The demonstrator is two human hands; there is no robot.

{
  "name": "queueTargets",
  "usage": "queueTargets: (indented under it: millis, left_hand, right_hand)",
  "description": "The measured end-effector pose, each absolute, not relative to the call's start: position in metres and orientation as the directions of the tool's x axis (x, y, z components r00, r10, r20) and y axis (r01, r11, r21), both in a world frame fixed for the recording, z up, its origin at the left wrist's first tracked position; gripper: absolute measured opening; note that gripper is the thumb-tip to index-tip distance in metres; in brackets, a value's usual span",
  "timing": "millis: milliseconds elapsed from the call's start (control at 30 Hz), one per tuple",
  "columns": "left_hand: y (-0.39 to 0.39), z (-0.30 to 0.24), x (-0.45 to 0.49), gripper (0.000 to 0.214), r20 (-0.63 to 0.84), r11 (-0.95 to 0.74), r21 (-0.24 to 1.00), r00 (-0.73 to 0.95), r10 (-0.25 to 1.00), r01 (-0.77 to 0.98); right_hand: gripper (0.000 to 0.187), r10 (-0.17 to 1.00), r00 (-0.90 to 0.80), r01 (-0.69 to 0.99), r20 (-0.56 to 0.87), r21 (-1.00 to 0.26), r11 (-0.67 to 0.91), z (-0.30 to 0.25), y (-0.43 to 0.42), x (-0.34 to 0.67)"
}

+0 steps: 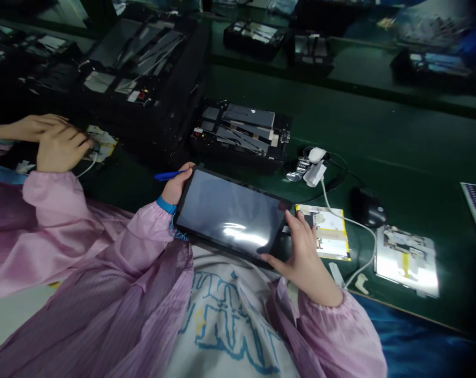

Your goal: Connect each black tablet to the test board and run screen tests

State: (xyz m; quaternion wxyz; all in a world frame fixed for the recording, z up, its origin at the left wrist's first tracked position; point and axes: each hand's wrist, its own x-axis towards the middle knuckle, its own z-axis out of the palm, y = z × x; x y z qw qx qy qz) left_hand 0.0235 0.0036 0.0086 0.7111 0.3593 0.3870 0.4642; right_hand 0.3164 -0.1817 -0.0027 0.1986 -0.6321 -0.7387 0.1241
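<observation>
A black-framed tablet screen [230,210] is tilted up in front of my chest, its glossy face toward me and catching a light reflection. My left hand [177,186] grips its left edge, and a blue pen [166,176] sticks out from that same hand. A blue wrist strap [166,205] circles my left wrist. At the right end, my right hand [300,244] holds the screen's lower right side between thumb and fingers. Just beyond that hand lies a flat panel with yellow edges [332,233] on the green table.
Another silver panel [409,262] lies to the right, near a black mouse [369,207] and a white cable [356,221]. A black tray of parts [241,131] stands ahead, with a taller stack of trays [143,58] behind left. A co-worker's hands [60,144] work at far left.
</observation>
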Motion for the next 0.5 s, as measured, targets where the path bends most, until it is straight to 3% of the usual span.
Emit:
queueTargets:
  millis: [500]
  left_hand:
    - [0.003,0.012,0.025,0.012,-0.219,0.300,0.864,0.235,0.947,-0.405]
  right_hand:
    - [0.093,0.985,-0.101,0.881,0.140,-0.447,0.154,0.011,-0.181,0.308]
